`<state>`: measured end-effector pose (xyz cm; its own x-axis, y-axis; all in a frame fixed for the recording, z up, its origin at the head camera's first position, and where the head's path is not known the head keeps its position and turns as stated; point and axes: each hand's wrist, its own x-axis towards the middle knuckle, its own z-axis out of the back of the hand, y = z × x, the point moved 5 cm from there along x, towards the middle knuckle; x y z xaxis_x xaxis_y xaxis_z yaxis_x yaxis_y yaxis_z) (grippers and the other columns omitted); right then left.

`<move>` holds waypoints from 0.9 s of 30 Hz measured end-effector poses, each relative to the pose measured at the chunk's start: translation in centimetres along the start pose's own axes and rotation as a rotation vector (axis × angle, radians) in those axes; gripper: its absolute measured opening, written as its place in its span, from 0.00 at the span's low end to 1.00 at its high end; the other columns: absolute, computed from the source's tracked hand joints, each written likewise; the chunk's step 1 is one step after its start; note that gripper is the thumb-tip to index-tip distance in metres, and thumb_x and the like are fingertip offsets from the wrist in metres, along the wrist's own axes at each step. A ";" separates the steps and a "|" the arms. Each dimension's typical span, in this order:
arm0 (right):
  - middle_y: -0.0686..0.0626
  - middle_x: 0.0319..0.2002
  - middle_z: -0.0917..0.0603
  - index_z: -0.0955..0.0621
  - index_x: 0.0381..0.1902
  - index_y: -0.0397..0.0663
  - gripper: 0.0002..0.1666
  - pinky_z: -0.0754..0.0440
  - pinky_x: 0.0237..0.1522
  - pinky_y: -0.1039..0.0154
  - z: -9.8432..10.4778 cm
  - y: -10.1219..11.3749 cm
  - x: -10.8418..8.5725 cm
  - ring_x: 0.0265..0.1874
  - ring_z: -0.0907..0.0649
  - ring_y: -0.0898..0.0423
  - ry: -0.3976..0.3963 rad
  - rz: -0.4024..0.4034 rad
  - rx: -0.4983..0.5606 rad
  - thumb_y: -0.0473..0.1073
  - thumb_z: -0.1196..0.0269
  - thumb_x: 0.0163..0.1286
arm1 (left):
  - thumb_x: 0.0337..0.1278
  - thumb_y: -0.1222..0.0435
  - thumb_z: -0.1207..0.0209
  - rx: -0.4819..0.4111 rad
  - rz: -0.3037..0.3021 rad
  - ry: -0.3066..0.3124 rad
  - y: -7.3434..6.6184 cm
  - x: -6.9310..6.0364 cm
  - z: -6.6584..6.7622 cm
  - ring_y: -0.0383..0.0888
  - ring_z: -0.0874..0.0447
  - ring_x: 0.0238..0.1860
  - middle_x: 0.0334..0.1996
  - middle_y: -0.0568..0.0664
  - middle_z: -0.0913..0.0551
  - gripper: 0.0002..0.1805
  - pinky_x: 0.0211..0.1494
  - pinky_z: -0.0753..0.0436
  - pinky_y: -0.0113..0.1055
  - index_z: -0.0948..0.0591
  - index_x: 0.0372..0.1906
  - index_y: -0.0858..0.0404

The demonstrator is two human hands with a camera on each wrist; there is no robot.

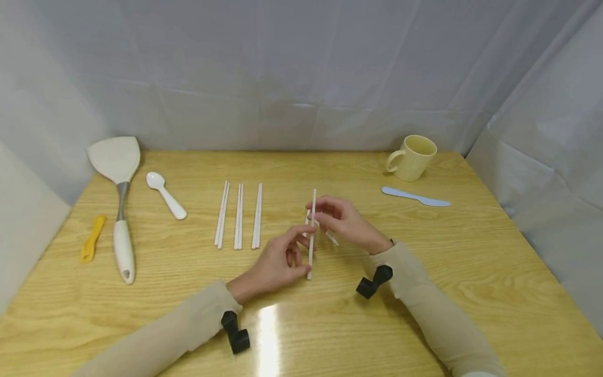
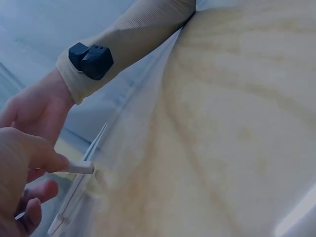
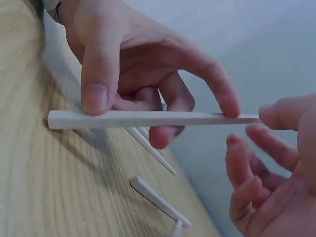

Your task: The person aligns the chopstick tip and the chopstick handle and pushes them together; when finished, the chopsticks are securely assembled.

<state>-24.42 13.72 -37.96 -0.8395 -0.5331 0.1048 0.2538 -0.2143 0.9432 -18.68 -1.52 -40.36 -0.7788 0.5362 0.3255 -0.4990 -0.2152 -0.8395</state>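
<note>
A white chopstick (image 1: 312, 246) is held up above the table between both hands. The left hand (image 1: 278, 259) grips its thicker part, with the thumb (image 3: 96, 96) on one side near the butt end and fingers along the rest. At the thin end, the right hand (image 1: 343, 219) pinches it between thumb and fingers. Loose white chopsticks lie on the table under the hands, one of them (image 3: 157, 200) plain in the right wrist view; the right hand partly covers them in the head view. To the left, three pairs of white chopsticks (image 1: 238, 217) lie side by side.
A white-headed spatula (image 1: 124, 246), a white spoon (image 1: 169, 200) and a small yellow utensil (image 1: 93, 239) lie on the left. Toward the back right stand a yellow mug (image 1: 413, 159) and, before it, a light blue knife (image 1: 414, 196). Pale curtains (image 1: 292, 78) border the table.
</note>
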 end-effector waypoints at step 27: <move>0.42 0.34 0.21 0.25 0.52 0.29 0.15 0.26 0.32 0.69 1.2 -3.4 0.1 0.29 0.23 0.60 0.113 -0.043 -0.086 0.32 0.44 0.71 | 0.43 0.61 0.30 0.557 0.080 -0.011 3.2 1.4 5.4 0.48 0.32 0.43 0.45 0.51 0.20 0.36 0.47 0.31 0.40 0.26 0.62 0.63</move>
<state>-25.96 15.33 -40.83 -0.7922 -0.6098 0.0237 0.2630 -0.3061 0.9150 -23.44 -5.85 -40.21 -0.8251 0.4922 0.2772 -0.5609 -0.6552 -0.5060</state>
